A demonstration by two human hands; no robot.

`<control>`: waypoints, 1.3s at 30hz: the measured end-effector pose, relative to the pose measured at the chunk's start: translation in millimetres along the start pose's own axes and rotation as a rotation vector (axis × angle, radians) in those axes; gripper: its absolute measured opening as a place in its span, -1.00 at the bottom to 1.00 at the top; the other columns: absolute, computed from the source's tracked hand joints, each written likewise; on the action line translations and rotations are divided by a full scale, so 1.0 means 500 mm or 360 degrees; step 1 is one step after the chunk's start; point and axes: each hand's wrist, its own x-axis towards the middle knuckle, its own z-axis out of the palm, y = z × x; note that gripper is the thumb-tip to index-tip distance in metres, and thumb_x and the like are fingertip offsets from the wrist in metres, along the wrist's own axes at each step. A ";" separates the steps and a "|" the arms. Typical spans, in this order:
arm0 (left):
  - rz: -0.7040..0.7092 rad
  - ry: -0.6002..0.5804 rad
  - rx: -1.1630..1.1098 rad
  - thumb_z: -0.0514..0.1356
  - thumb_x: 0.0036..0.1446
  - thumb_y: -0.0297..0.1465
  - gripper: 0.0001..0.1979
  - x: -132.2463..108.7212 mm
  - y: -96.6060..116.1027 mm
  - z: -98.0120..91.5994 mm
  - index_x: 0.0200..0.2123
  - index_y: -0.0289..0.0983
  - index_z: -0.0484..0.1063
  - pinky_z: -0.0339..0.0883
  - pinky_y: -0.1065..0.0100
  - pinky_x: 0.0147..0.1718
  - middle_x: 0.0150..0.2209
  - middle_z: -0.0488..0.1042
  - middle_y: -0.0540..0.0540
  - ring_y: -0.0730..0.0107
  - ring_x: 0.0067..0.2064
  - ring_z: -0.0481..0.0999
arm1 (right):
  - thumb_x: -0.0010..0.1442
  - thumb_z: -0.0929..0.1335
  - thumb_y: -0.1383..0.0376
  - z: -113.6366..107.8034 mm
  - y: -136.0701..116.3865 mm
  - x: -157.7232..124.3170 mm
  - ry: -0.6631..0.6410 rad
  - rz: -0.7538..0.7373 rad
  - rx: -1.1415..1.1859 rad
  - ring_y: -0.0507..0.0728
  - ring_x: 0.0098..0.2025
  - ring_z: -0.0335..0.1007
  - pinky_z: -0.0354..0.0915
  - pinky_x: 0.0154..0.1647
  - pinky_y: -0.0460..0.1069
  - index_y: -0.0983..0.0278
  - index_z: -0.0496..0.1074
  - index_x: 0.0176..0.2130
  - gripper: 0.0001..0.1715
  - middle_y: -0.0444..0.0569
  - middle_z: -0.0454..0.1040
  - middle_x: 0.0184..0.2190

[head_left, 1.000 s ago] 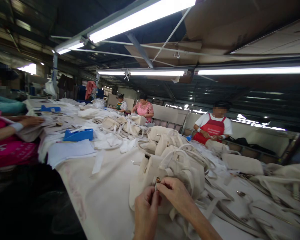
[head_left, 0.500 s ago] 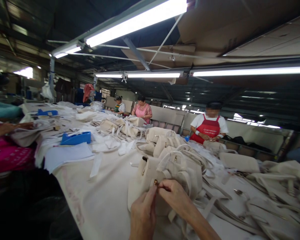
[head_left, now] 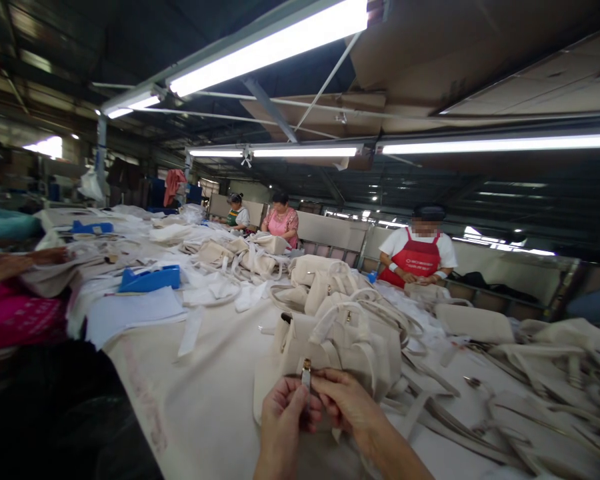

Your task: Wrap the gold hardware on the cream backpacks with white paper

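In front of me a cream bag [head_left: 275,360] stands on the covered table, with its handle and straps on the right side. My left hand [head_left: 286,410] pinches a narrow strap [head_left: 307,379] that has a gold-coloured metal piece [head_left: 307,364] at its top. Close against it, my right hand [head_left: 347,403] has its fingers bent and pressed together at the right side of the strap. Whether the right fingertips hold the strap's edge or something small is hidden.
More cream bags [head_left: 325,283] are piled behind, and loose straps [head_left: 445,420] lie at the right. Blue tape dispensers [head_left: 150,279] and white sheets [head_left: 133,310] are at the left. A person in a red apron [head_left: 417,257] works across the table; another's arm reaches in at the left.
My left fingers have shifted lower and curled around the strap, so more of it shows below the metal piece. My right hand has moved slightly down.
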 end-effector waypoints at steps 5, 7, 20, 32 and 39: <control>0.0030 0.0008 0.0042 0.42 -0.17 0.02 -0.46 0.003 0.004 0.003 -0.43 -0.29 0.34 0.27 0.49 -0.60 -0.54 0.53 -0.07 0.46 -0.56 0.45 | -0.18 0.52 -0.02 0.020 0.028 0.016 0.0219 -0.0088 0.0094 -0.09 -0.70 0.06 -0.17 -0.65 -0.14 0.30 0.44 -0.45 -0.52 -0.25 0.27 -0.71; 0.0037 0.0023 0.0061 0.43 -0.22 0.05 -0.42 0.009 -0.002 0.001 -0.44 -0.25 0.25 0.25 0.50 -0.63 -0.56 0.53 -0.06 0.45 -0.60 0.45 | -0.18 0.52 -0.02 0.026 0.033 0.019 0.0149 -0.0105 0.0224 -0.07 -0.69 0.11 -0.11 -0.65 -0.14 0.29 0.46 -0.43 -0.53 -0.24 0.29 -0.71; 0.0415 0.0091 0.0541 0.28 0.03 0.01 -0.55 0.005 0.001 -0.002 -0.42 -0.18 0.17 0.16 0.50 -0.65 -0.62 0.40 0.07 0.49 -0.63 0.35 | -0.25 0.59 0.11 0.027 -0.015 -0.004 -0.0249 0.0111 0.0668 -0.18 -0.70 -0.18 -0.23 -0.69 -0.21 0.32 0.36 -0.51 -0.52 -0.37 0.07 -0.73; 0.0006 -0.0133 0.0161 0.40 -0.34 0.17 -0.27 0.023 0.019 -0.008 -0.42 -0.16 0.05 0.18 0.52 -0.69 -0.64 0.47 0.04 0.48 -0.68 0.37 | -0.30 0.51 -0.30 0.053 0.039 0.000 -0.0162 -0.0279 0.0445 -0.08 -0.74 0.09 0.00 -0.73 -0.15 0.29 0.42 -0.43 -0.24 -0.26 0.24 -0.74; 0.0225 0.0002 0.0703 0.15 0.00 0.22 -0.46 0.029 0.030 -0.069 -0.38 -0.16 0.29 0.30 0.38 -0.63 -0.56 0.54 -0.07 0.26 -0.58 0.51 | 0.02 0.39 -0.27 -0.106 0.066 -0.091 0.0284 -0.0443 -0.0225 0.10 -0.52 0.43 0.25 -0.57 -0.07 0.20 0.51 -0.37 -0.39 -0.06 0.53 -0.52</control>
